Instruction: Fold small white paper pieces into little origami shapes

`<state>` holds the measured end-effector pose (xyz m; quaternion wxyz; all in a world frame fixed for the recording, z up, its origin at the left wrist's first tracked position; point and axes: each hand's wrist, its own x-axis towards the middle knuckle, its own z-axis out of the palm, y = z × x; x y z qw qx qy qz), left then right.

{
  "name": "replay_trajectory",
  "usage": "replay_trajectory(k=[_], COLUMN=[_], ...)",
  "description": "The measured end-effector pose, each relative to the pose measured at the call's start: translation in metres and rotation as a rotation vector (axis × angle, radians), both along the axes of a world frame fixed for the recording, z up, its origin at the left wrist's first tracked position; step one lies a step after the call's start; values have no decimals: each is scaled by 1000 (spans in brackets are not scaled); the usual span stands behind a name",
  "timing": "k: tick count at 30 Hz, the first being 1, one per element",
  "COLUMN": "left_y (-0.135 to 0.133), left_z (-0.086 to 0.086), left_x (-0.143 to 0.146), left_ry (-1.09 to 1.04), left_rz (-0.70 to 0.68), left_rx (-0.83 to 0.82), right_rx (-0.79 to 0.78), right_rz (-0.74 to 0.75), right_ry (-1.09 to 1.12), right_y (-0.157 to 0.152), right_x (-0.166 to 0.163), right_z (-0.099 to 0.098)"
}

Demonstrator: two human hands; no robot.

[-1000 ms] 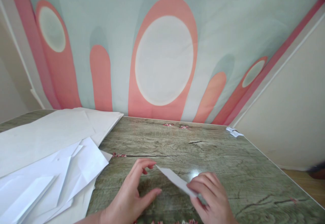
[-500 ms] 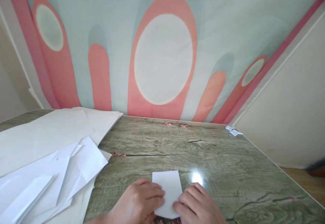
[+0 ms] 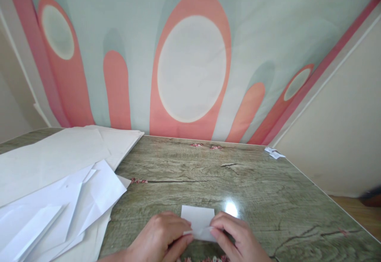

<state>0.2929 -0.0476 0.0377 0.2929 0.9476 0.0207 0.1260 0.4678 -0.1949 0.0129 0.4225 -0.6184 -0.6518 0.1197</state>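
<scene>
A small white piece of paper (image 3: 198, 217) lies close to the table's near edge, its near part lifted and folded over. My left hand (image 3: 163, 234) pinches the left end of that fold between thumb and fingers. At the fold's right end, my right hand (image 3: 236, 236) grips the paper in the same way, thumb below and fingers above. The paper's far edge is flat and straight; its side parts are hidden behind my fingers.
Large white sheets (image 3: 59, 147) are stacked at the left, with several folded white papers (image 3: 98, 190) on top. Two small paper scraps (image 3: 275, 154) lie at the far right of the wood-patterned table (image 3: 178, 167). Behind it rises a wall with pink shapes (image 3: 190, 129).
The near edge of the paper has come up and folded away from me, so the paper looks shorter. Both hands have shifted from pressing on its sides to pinching the fold.
</scene>
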Motion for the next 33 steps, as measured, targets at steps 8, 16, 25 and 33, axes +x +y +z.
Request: replay_trajectory(k=[8,16,25,33], left_y=[4,5,-12,-10], left_z=[-13,-17,-30,-45], left_x=[4,2,0,0], left_ry=[45,-61,-33,-28], left_rz=[154,183,-52,-60], left_rx=[-179,4,576,611], right_rx=[-112,-233,-262,-205], right_rz=[-66,-170,-175,-252], right_ry=[19,52,32,-4], right_y=[5,16,24,25], right_x=[7,11,12,12], right_z=[-5,-6,-2,-11])
